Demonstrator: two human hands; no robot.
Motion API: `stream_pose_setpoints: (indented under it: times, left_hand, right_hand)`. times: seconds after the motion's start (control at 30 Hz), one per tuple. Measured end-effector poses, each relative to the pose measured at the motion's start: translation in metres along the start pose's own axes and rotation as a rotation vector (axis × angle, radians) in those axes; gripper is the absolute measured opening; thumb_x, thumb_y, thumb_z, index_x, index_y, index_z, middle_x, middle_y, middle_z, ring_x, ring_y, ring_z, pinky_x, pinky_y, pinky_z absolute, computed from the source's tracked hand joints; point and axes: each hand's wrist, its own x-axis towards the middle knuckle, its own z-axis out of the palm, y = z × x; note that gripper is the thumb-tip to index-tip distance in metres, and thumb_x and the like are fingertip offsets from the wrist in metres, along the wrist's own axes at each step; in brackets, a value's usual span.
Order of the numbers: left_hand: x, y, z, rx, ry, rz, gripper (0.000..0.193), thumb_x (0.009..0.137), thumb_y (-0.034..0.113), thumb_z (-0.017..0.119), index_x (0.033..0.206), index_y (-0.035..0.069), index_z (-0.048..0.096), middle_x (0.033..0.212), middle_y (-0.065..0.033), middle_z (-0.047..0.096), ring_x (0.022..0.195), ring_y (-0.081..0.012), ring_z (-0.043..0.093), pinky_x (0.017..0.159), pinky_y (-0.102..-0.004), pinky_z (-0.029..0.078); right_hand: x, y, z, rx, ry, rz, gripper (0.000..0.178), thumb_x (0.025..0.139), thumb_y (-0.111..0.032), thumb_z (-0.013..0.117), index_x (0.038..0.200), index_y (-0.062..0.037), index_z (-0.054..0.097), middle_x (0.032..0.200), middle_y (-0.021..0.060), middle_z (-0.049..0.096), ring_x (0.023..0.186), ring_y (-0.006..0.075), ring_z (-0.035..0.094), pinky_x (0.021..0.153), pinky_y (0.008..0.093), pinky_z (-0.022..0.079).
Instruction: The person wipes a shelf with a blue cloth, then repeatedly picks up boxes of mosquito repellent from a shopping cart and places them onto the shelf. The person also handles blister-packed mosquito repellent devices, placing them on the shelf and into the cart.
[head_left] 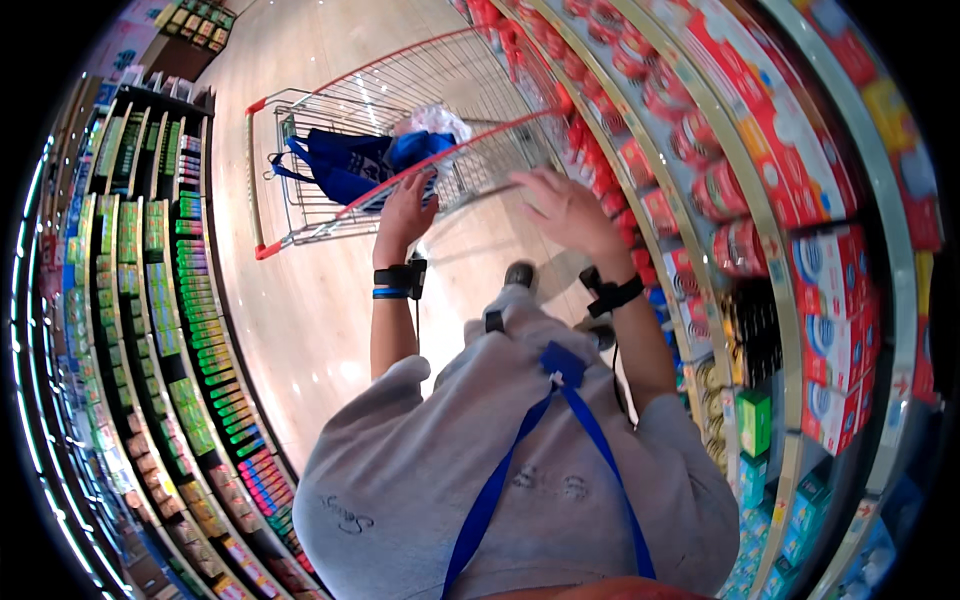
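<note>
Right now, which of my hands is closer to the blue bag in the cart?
Left. Your left hand grips the cart handle right beside the blue bag. Your right hand hovers farther right, toward the shelf of red cans.

A wire shopping cart [330, 120] with red trim stands on a glossy, pale supermarket floor [300, 330], carrying a blue fabric bag [345, 165] and a crumpled clear plastic bag [432, 120] in its basket. Shelves [150, 300] to the left of the aisle hold tight rows of small green, yellow and multicoloured packs, while shelves [760, 200] to the right carry red tins and red-and-white cartons, with green boxes lower down.
</note>
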Motion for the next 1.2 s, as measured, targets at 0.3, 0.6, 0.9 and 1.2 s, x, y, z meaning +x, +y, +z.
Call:
stream_pose_setpoints:
  times: [0.3,0.6,0.9,1.2]
  left_hand:
    - [-0.004,-0.180,0.080,0.304,0.172,-0.290,0.030,0.105,0.037,0.049,0.097,0.015,0.068,0.091,-0.0087,0.070,0.089,-0.0336,0.066,0.077,-0.0494,0.048]
    - [-0.023,-0.169,0.077,0.183,0.120,-0.348,0.032,0.103,0.039,0.051,0.092,0.014,0.067,0.090,-0.0068,0.069,0.090,-0.0305,0.065,0.082,-0.0471,0.045]
    - [-0.080,-0.131,0.062,0.128,-0.059,-0.313,0.030,0.104,0.046,0.051,0.110,0.023,0.070,0.098,-0.0070,0.071,0.098,-0.0318,0.066,0.087,-0.0484,0.046]
    - [-0.166,-0.047,0.055,0.090,-0.404,-0.508,0.057,0.097,0.069,0.050,0.106,0.018,0.073,0.108,-0.0121,0.076,0.106,-0.0383,0.069,0.093,-0.0538,0.044]
  right_hand:
    - [0.149,0.075,0.129,-0.066,0.224,0.217,0.021,0.097,-0.023,0.064,0.110,-0.0073,0.066,0.118,0.0150,0.066,0.111,0.0372,0.063,0.095,0.0472,0.051]
    - [0.145,0.162,0.198,-0.641,-0.205,0.340,0.051,0.100,-0.055,0.053,0.126,-0.0128,0.065,0.131,0.0158,0.061,0.129,0.0397,0.051,0.117,0.0603,0.029]
    - [0.081,0.132,0.177,-0.650,-0.444,0.374,0.062,0.099,-0.064,0.048,0.134,-0.0141,0.061,0.142,0.0235,0.053,0.140,0.0422,0.040,0.118,0.0652,0.022]
    - [-0.069,0.112,0.175,-0.455,-0.449,0.400,0.072,0.100,-0.063,0.047,0.132,-0.0001,0.057,0.140,0.0313,0.052,0.135,0.0500,0.044,0.117,0.0701,0.017]
